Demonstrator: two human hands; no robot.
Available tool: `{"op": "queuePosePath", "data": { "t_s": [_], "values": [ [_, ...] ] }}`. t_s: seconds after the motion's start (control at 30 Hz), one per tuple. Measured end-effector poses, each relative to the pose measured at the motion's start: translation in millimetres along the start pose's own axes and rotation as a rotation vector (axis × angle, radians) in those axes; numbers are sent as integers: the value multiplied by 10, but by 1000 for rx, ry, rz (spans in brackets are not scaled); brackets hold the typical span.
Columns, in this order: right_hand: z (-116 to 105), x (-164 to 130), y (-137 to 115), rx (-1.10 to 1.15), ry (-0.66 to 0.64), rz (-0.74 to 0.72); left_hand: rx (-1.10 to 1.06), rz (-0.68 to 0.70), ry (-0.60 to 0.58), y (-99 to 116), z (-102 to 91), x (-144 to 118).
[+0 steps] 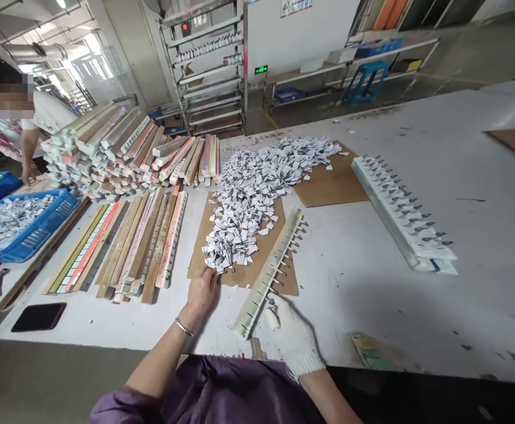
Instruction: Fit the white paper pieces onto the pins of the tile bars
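two hands at one slotted strip

two hands work the bench edge. left hand [201,290], bare w/ a bracelet, rests fingers-down at the near tip of the tag pile [257,188]; fingers curl onto the small white pieces, but whether one is pinched i cannot tell. right hand [290,335], in a white glove, is closed loosely round something small at the strip [268,274]; what it grips is too small to name.

strip lies diagonal, near end at the bench edge by the glove, far end up toward the pile. clips stick out along its right side, so that side faces the gloved hand, prob. for easy reach. it sits partly on a cardboard sheet [204,241], which also carries the pile, keeping loose pieces off the table [416,312].

a filled strip [401,215] lies well apart to the right, pins up. empty strips [129,247] lie in a row left of the pile, w/ a stack [107,147] behind them. blue crate [49,227] of pieces sits far left, a phone [39,317] near the edge. another person [23,141] stands at the far left end.
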State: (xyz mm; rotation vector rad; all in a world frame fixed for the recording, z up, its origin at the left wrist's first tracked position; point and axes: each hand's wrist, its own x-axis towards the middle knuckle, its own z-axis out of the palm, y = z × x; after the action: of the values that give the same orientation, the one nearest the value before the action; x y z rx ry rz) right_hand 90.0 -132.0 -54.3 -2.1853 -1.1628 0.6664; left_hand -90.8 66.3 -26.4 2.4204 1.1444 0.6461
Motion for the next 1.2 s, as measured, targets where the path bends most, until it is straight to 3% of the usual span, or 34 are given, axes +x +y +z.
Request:
{"op": "queuePosePath", "data": {
  "t_s": [0.13,0.2,0.3,0.37,0.43,0.5,0.63,0.8,1.0,1.2],
  "values": [
    [-150,-104,-131,60,-9,45,-129,-17,8,192,-187,-149],
    [-252,-176,-268,104,10,0,-296,-54,-82,384,-311,-243],
    [-367,-237,-495,99,20,-198,-467,-22,-300,709,-458,-344],
    [-408,-246,-609,-31,-41,-292,-478,72,-381,876,-493,-376],
    [-428,-253,-668,-191,-123,-293,-479,128,-393,969,-469,-393],
    [-438,-277,-672,-274,-170,-246,-507,113,-380,1003,-408,-413],
    [-467,-367,-577,-261,-133,-229,-535,116,-349,1028,-328,-461],
    [-530,-465,-450,-314,-80,-313,-566,184,-401,1096,-398,-480],
    [-593,-537,-465,-228,-113,-332,-644,82,-456,1113,-390,-497],
    [-665,-570,-454,-172,-129,-342,-661,96,-470,1156,-430,-519]
  ]
}}
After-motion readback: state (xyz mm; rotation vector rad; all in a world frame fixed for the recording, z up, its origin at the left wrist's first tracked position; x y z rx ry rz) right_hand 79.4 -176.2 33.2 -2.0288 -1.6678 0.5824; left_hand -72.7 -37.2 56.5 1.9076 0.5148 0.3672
